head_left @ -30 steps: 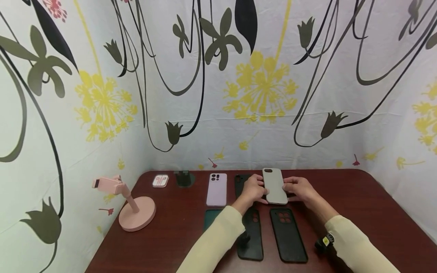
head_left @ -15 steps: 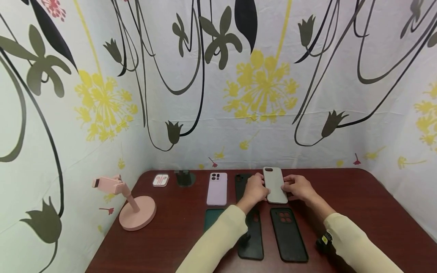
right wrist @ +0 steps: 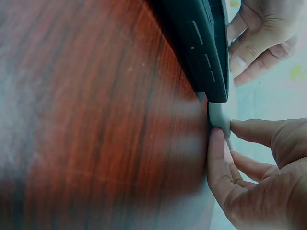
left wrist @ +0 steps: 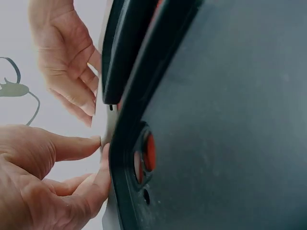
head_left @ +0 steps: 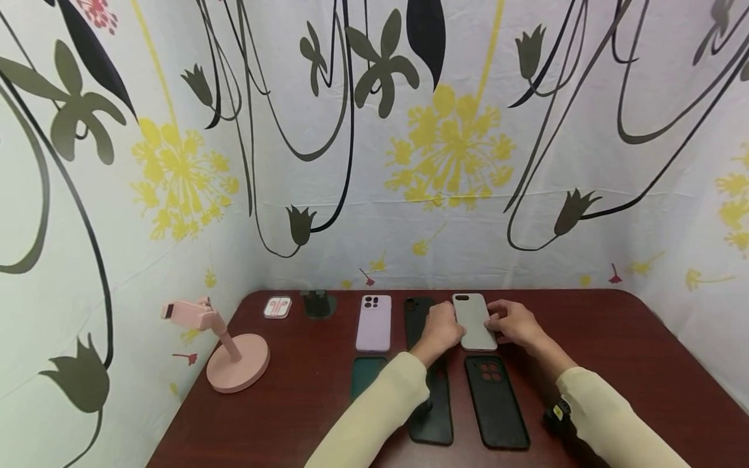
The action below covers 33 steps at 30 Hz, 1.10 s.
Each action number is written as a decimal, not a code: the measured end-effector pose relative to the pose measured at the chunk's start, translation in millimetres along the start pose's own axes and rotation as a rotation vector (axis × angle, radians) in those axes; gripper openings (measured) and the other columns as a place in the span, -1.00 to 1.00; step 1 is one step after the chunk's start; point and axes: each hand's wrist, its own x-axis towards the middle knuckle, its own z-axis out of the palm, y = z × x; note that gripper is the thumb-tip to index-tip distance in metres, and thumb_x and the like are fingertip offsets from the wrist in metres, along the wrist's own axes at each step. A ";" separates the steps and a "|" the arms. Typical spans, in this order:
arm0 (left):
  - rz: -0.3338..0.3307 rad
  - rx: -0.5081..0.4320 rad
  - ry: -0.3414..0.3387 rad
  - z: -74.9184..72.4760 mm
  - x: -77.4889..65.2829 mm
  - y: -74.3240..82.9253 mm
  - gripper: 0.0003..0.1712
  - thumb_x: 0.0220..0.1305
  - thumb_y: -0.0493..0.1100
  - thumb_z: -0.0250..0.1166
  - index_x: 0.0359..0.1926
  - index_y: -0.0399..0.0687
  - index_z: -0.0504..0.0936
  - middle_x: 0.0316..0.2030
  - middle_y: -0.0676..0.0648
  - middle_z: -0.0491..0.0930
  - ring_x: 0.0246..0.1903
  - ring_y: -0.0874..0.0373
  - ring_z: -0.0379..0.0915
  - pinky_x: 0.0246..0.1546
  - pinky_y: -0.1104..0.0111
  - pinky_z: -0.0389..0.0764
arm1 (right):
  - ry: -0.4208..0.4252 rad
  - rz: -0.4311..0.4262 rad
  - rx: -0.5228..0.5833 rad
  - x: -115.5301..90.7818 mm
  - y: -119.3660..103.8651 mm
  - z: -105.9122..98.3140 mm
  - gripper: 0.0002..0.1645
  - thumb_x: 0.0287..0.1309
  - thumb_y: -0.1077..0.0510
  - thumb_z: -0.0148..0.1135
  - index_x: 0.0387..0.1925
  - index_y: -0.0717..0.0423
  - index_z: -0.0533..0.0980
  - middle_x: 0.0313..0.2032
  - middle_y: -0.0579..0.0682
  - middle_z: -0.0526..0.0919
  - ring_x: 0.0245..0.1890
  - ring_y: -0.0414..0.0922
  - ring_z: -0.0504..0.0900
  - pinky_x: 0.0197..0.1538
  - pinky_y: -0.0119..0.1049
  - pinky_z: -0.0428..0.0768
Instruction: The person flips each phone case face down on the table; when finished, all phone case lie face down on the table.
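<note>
Pale grey, with a camera cut-out in its far left corner, a phone case [head_left: 475, 323] is lying back up on a dark red wooden table [head_left: 620, 364]; whether its whole underside is touching the wood, I cannot tell. At the grey case's left edge, the left hand [head_left: 441, 330] is pinching it between thumb and fingers. At the case's right edge, the right hand [head_left: 515, 322] is doing the same, its thumb pressing on the upper side and its fingers curling under the rim.

Just left of the grey case, a dark case [head_left: 414, 322] is lying partly hidden by the left hand, and a lilac case [head_left: 374, 325] is lying beyond that. Directly on the grey case's near side, a black case [head_left: 497, 409] is lying with its four-hole camera opening towards it. Nearer and to the left of the grey case, a second black case [head_left: 435, 422] and a teal case [head_left: 367, 372] are showing partly from under a cream sleeve [head_left: 374, 406].

Well to the grey case's left, a dark green stand [head_left: 318, 304], a boxed earphone set [head_left: 277, 307] and a pink stand [head_left: 236, 364] are standing or lying.
</note>
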 end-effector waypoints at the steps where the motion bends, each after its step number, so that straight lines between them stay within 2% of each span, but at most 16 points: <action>1: 0.004 0.014 0.000 1.8 1.0 -1.4 -0.64 0.22 -0.17 0.51 -0.58 0.03 0.50 -0.60 0.03 0.50 -0.61 0.17 0.40 -0.61 0.35 0.46 | -0.001 0.003 0.000 -0.3 0.2 0.1 -0.30 0.45 0.21 0.27 0.46 0.44 0.30 0.05 0.36 0.63 -0.08 0.04 0.76 -0.14 -0.08 0.83; 8: 0.031 0.033 -0.009 2.9 -4.1 -0.5 -0.67 0.24 -0.20 0.48 -0.53 0.03 0.49 -0.59 0.03 0.45 -0.65 0.17 0.36 -0.65 0.34 0.39 | -0.002 -0.006 -0.014 0.3 3.2 1.6 -0.33 0.43 0.22 0.30 0.43 0.45 0.34 -0.01 0.30 0.64 -0.11 0.00 0.74 -0.13 -0.08 0.83; 10: 0.037 0.035 -0.014 -5.8 -13.6 6.7 -0.79 0.26 -0.21 0.47 -0.40 -0.02 0.57 -0.49 -0.02 0.52 -0.59 0.12 0.43 -0.61 0.32 0.44 | 0.002 -0.013 -0.022 1.2 4.8 2.0 -0.33 0.43 0.22 0.30 0.42 0.44 0.35 -0.03 0.28 0.64 -0.13 -0.01 0.73 -0.14 -0.09 0.83; 11: 0.039 0.047 -0.016 -12.9 -20.1 12.2 -0.85 0.26 -0.21 0.47 -0.28 -0.08 0.63 -0.39 -0.06 0.59 -0.50 0.09 0.53 -0.54 0.31 0.52 | 0.004 -0.017 -0.027 1.5 5.3 2.2 -0.34 0.43 0.22 0.30 0.42 0.44 0.35 -0.03 0.28 0.64 -0.13 -0.02 0.73 -0.14 -0.09 0.83; 14: 0.028 0.052 -0.017 -36.7 -39.3 29.0 -0.52 0.27 -0.18 0.50 0.14 -0.23 0.59 0.00 -0.17 0.62 -0.11 -0.03 0.65 -0.19 0.25 0.71 | 0.010 -0.030 -0.032 2.0 5.6 2.9 -0.34 0.43 0.20 0.30 0.42 0.43 0.36 -0.02 0.28 0.65 -0.13 -0.01 0.74 -0.14 -0.09 0.83; 16: 0.016 0.047 -0.015 -50.0 -49.1 37.8 -0.30 0.27 -0.16 0.53 0.35 -0.24 0.47 0.18 -0.20 0.54 0.09 -0.07 0.60 0.04 0.22 0.71 | 0.011 -0.037 -0.035 2.1 5.3 3.0 -0.34 0.45 0.18 0.29 0.42 0.43 0.36 0.01 0.32 0.64 -0.11 0.02 0.75 -0.14 -0.08 0.83; 17: 0.018 0.044 -0.008 -52.7 -50.9 38.8 -0.26 0.27 -0.15 0.53 0.39 -0.23 0.43 0.20 -0.20 0.53 0.11 -0.06 0.59 0.09 0.21 0.70 | 0.010 -0.041 -0.037 2.2 5.4 2.9 -0.34 0.46 0.17 0.28 0.42 0.43 0.36 0.03 0.35 0.64 -0.10 0.05 0.75 -0.14 -0.08 0.83; 23: 0.028 -0.053 0.003 -61.7 -54.5 40.1 -0.23 0.29 -0.13 0.54 0.44 -0.12 0.42 0.08 -0.09 0.54 -0.10 0.12 0.59 -0.11 0.31 0.67 | -0.020 -0.021 -0.056 -1.7 5.1 -2.9 -0.34 0.57 0.04 0.16 0.45 0.39 0.32 0.23 0.48 0.55 0.02 0.15 0.74 -0.11 -0.09 0.83; 27: 0.059 -0.145 -0.027 -69.8 -62.0 39.5 -0.22 0.30 -0.14 0.54 0.45 -0.12 0.41 0.15 -0.12 0.58 -0.06 0.14 0.67 -0.12 0.37 0.71 | -0.054 -0.003 -0.087 -9.5 0.8 -9.9 -0.28 0.60 -0.06 0.10 0.47 0.39 0.28 0.24 0.46 0.55 0.00 0.07 0.72 -0.14 -0.12 0.81; 33: 0.089 -0.264 -0.108 -79.7 -81.6 37.9 -0.23 0.29 -0.12 0.54 0.45 -0.08 0.43 0.19 -0.10 0.62 -0.03 0.17 0.67 -0.11 0.38 0.72 | -0.069 -0.008 -0.112 -26.2 -0.1 -11.0 -0.26 0.60 -0.12 0.09 0.48 0.35 0.29 0.15 0.35 0.62 -0.07 -0.02 0.70 -0.16 -0.14 0.79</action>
